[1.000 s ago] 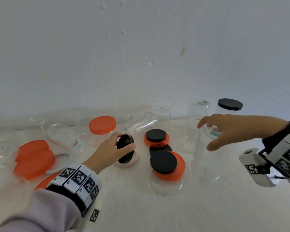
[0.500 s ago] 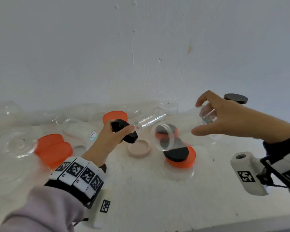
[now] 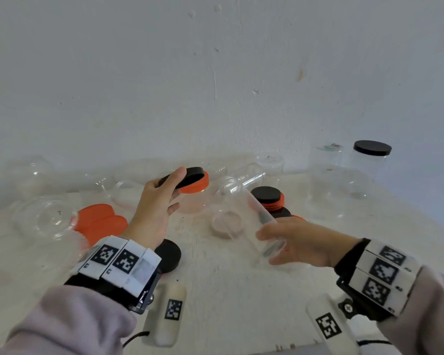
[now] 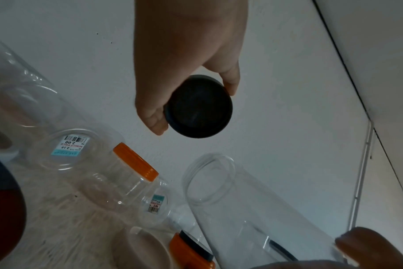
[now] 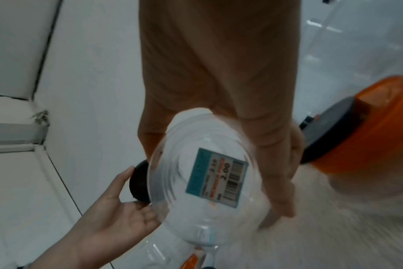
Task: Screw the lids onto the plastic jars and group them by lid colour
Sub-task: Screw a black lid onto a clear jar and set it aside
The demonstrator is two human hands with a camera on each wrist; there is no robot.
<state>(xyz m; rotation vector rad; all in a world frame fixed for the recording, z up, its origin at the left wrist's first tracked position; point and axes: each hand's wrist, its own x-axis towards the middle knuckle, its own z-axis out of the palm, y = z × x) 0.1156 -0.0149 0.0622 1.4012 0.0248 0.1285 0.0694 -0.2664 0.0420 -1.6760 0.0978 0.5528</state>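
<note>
Black lid (image 3: 183, 176) pinched in the left hand (image 3: 153, 208), clear jar (image 3: 244, 213) gripped tilted in the right hand (image 3: 299, 242), still apart above the counter (image 3: 228, 290); best levelled, then twisted

On the worktop (image 3: 228, 290), lid stack (image 3: 267, 198) sits right of capped jar (image 3: 192, 193), loose lids (image 3: 100, 221) far left, lidded jar (image 3: 369, 162) back right by the wall (image 3: 215, 73).

A white plaster wall (image 3: 215, 73) fills the upper half of the head view, marked by a thin vertical crack at centre and a small rust-coloured spot to the right. Below it a white, scuffed worktop (image 3: 228, 298) spans the lower half under soft, even light.
</note>
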